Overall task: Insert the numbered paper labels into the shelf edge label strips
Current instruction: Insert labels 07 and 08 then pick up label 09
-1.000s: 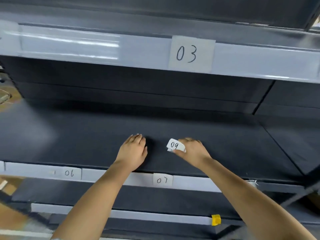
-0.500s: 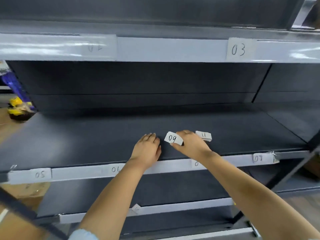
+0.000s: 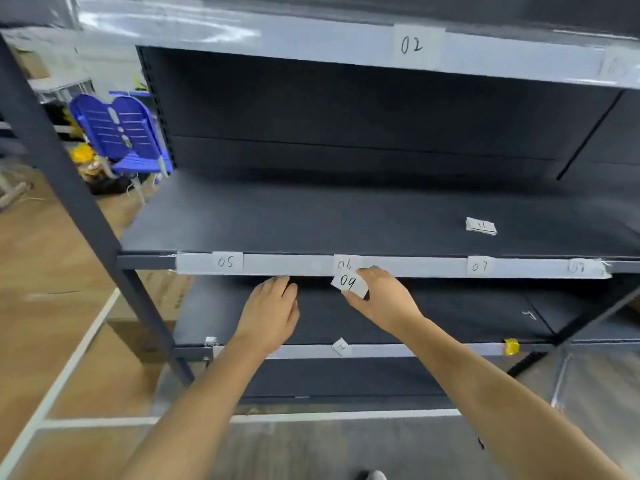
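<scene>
- A dark grey metal shelf unit (image 3: 346, 216) is filling the view, its boards bare apart from a small stack of paper labels (image 3: 481, 226) lying on the middle shelf, the top one reading 11.
- The middle label strip (image 3: 291, 265) is carrying slips 05 (image 3: 227, 262), 06 (image 3: 344, 264), 07 (image 3: 479, 266) and a blurred one further right (image 3: 577, 267); the upper label strip (image 3: 311, 43) is showing 02 (image 3: 412, 45).
- The lower label strip (image 3: 433, 350) is holding one tilted slip (image 3: 341, 347), and a yellow clip (image 3: 511, 346) is sitting at its right end.
- To the left, a blue plastic chair (image 3: 121, 133) is standing on a wooden floor (image 3: 41, 271) with white lines across it.
- The right hand (image 3: 384, 299) is pinching the 09 label (image 3: 350, 284) between thumb and fingers (image 3: 372, 273), just under the 06 slip on the middle strip and in front of the shelf below.
- The left hand (image 3: 268, 313) is hanging flat and released, fingers together, its tips touching or nearly touching the underside of the middle strip.
- Compared with half a second ago, the hands are now below the middle strip instead of resting on the middle shelf beside the stack.
- The view is swinging left: 03 is dropping out at the right, 02 is sitting near the centre, and the chair and floor are coming into sight.
</scene>
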Available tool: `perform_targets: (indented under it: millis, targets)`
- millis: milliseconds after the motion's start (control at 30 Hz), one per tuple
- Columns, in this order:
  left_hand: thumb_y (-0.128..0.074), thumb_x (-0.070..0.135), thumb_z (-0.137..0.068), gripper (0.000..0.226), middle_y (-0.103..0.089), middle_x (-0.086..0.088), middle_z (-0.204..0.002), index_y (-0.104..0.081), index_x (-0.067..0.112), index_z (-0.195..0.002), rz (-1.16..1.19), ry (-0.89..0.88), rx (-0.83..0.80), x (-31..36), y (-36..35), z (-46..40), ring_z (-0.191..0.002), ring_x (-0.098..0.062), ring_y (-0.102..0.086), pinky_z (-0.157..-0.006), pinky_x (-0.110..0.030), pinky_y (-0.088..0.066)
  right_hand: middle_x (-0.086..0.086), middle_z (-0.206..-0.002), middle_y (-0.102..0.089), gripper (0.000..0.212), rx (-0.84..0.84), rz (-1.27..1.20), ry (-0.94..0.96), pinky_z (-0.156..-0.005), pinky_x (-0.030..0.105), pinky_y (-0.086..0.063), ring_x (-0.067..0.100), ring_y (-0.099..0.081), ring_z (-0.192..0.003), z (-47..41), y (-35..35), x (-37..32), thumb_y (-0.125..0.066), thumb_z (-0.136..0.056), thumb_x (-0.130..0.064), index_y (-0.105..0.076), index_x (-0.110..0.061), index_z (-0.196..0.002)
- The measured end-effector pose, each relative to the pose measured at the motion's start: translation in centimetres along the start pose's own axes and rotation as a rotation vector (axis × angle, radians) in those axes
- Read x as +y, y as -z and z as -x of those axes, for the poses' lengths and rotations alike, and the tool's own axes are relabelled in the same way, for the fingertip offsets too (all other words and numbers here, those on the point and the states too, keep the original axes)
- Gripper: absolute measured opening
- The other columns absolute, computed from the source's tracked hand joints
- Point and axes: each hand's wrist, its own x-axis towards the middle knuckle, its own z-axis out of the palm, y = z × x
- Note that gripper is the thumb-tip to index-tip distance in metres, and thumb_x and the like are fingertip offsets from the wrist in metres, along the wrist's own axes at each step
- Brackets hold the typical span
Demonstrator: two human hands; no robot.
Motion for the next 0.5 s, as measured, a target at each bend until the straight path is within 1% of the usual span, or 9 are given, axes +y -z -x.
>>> perform_targets:
  millis: [67,167,233,367,433,467,500]
  targets:
    - [-0.083,0.007,-0.053,0.03,-0.068,-0.013,-0.089,-0.069,0.003,-0.079,0.009,0.024,-0.037,-0.9,-1.2,3.1,-0.076,-0.03,-0.067,-0.069,-0.033,-0.055,0.0,-0.125,-0.052,0.052,-0.04,0.027,0.033,-0.09,0.031,-0.046,0.019,-0.047,-0.117,0.7,-1.7,-1.7,-0.048,-0.092,-0.045,-0.042,-0.015,-0.135]
    - [-0.086,0.016,-0.046,0.038,-0.071,-0.012,-0.092,-0.072,0.007,-0.081,-0.048,0.005,-0.115,-2.2,-3.1,6.4,-0.079,-0.026,-0.069,-0.071,-0.033,-0.056,0.001,-0.121,-0.052,0.051,-0.119,0.059,0.085,-0.087,0.031,-0.045,0.019,-0.046,-0.113,1.0,-4.7,-3.8,-0.048,-0.092,-0.045,-0.042,-0.016,-0.134]
    - [-0.088,0.02,-0.041,0.043,-0.072,-0.011,-0.092,-0.073,0.008,-0.08,-0.062,0.072,-0.203,-3.0,-4.7,7.9,-0.078,-0.025,-0.07,-0.07,-0.033,-0.056,0.002,-0.121,-0.052,0.05,-0.185,0.069,0.133,-0.087,0.031,-0.045,0.019,-0.046,-0.114,0.5,-7.0,-4.8,-0.047,-0.093,-0.044,-0.043,-0.016,-0.133]
    - [-0.089,0.019,-0.036,0.047,-0.071,-0.012,-0.084,-0.073,0.005,-0.078,-0.085,0.156,-0.308,-5.2,-7.2,10.3,-0.073,-0.027,-0.069,-0.067,-0.034,-0.056,0.003,-0.124,-0.05,0.048,-0.271,0.065,0.149,-0.09,0.033,-0.043,0.021,-0.046,-0.116,0.4,-10.9,-5.4,-0.045,-0.093,-0.042,-0.042,-0.017,-0.134]
    - [-0.087,0.02,-0.04,0.042,-0.069,-0.011,-0.077,-0.072,0.006,-0.075,-0.086,0.191,-0.371,-6.2,-8.9,11.6,-0.069,-0.027,-0.067,-0.067,-0.031,-0.055,0.002,-0.124,-0.051,0.047,-0.332,0.06,0.137,-0.09,0.033,-0.041,0.021,-0.046,-0.117,0.2,-13.4,-5.1,-0.044,-0.093,-0.044,-0.044,-0.018,-0.132]
    - [-0.083,0.023,-0.046,0.034,-0.068,-0.01,-0.075,-0.071,0.006,-0.074,-0.096,0.201,-0.385,-6.7,-9.7,12.2,-0.068,-0.027,-0.066,-0.069,-0.029,-0.054,0.002,-0.124,-0.051,0.046,-0.358,0.061,0.136,-0.09,0.032,-0.039,0.02,-0.046,-0.117,0.0,-14.8,-4.8,-0.044,-0.093,-0.045,-0.044,-0.018,-0.131]
    - [-0.073,0.027,-0.057,0.026,-0.068,-0.011,-0.074,-0.071,0.006,-0.073,-0.105,0.199,-0.396,-7.3,-10.8,12.9,-0.067,-0.027,-0.066,-0.072,-0.03,-0.05,0.001,-0.125,-0.051,0.046,-0.375,0.042,0.125,-0.09,0.031,-0.038,0.02,-0.046,-0.116,-0.3,-16.2,-4.4,-0.044,-0.093,-0.045,-0.044,-0.019,-0.131]
